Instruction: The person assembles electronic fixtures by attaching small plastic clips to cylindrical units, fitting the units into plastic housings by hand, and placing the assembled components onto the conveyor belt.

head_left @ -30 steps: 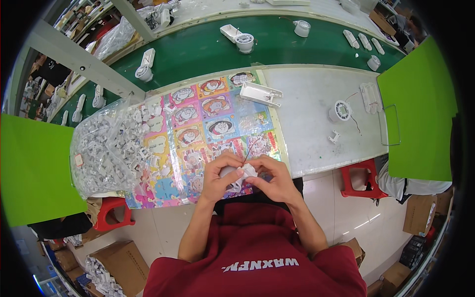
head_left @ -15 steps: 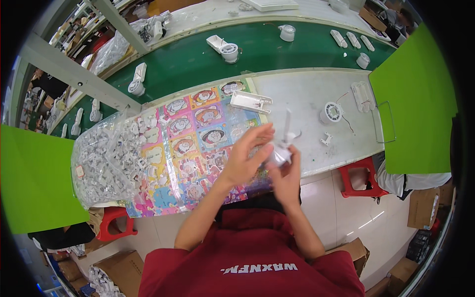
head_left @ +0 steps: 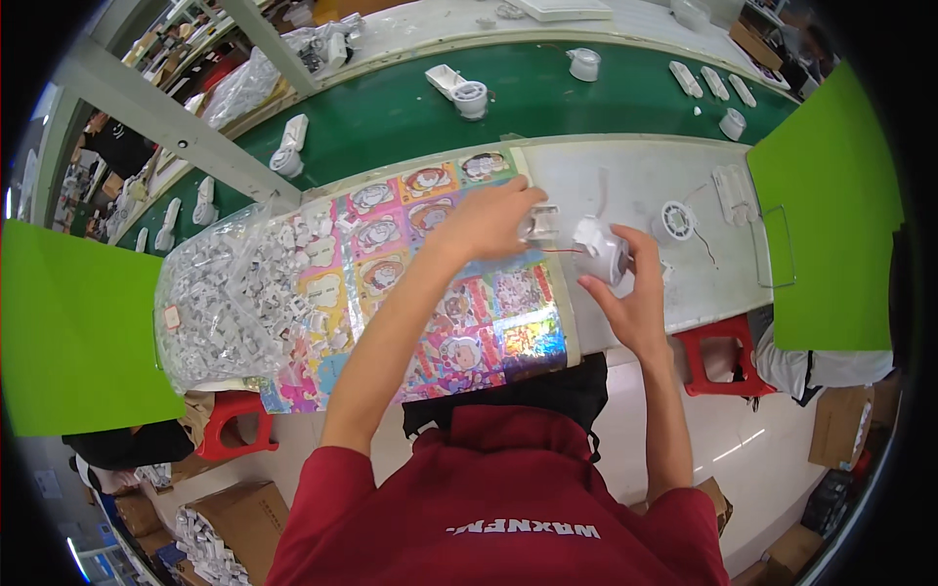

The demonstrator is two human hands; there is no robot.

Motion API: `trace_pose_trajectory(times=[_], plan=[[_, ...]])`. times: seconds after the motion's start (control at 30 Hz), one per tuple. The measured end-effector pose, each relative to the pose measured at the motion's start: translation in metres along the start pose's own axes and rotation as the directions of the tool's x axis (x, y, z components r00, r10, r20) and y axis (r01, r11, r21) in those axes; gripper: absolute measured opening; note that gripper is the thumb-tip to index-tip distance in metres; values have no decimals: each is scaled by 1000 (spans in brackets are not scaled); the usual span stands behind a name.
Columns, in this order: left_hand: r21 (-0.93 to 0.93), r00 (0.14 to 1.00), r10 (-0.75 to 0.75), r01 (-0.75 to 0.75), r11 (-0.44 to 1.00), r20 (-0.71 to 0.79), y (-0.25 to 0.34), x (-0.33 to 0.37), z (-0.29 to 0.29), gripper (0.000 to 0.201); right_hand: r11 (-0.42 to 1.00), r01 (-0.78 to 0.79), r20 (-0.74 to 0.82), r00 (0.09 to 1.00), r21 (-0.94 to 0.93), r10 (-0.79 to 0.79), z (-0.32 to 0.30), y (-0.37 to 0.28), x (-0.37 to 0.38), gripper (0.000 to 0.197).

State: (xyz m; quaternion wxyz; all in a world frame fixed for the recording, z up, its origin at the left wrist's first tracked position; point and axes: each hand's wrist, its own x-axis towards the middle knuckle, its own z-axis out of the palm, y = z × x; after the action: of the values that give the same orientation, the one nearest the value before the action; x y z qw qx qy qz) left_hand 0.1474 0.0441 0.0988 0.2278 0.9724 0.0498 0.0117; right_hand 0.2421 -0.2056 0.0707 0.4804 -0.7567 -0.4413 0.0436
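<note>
My right hand (head_left: 637, 293) is closed round a white round plastic unit (head_left: 606, 260), with a blurred pale strip standing up from it. My left hand (head_left: 491, 221) grips a white elongated plastic housing (head_left: 542, 224), whose far end its fingers hide. A thin red wire (head_left: 561, 251) runs between the unit and the housing. Both hands are over the table, where the colourful sticker sheet (head_left: 528, 293) meets the white tabletop (head_left: 625, 322). On the right lies another round white part (head_left: 676, 223) with wires, beside a white housing (head_left: 733, 193).
A clear bag (head_left: 220, 303) of small white parts covers the table's left side. Behind runs a green conveyor belt (head_left: 532, 103) carrying several white units. Green panels (head_left: 831, 215) flank the table on both sides. A red stool (head_left: 718, 359) stands at the right.
My left hand has moved up and taken hold of the housing that lay on the sticker sheet. My right hand has shifted right with the round unit. The view has shifted slightly.
</note>
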Motion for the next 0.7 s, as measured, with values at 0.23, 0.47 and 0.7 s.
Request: trace_pose_trajectory(times=[0.23,0.47,0.7], plan=[[-182,996,-15,31,983,89,6,-41,-8,65,914,322,193,940,-245,-280,-1,-30,21,48],[-185,1000,-19,15,983,-17,13,-56,-2,62,787,480,260,876,-388,-406,6,-42,22,51],[-307,995,-18,-11,952,-94,16,-65,-3,61,685,541,259,839,-487,-479,7,-51,19,57]])
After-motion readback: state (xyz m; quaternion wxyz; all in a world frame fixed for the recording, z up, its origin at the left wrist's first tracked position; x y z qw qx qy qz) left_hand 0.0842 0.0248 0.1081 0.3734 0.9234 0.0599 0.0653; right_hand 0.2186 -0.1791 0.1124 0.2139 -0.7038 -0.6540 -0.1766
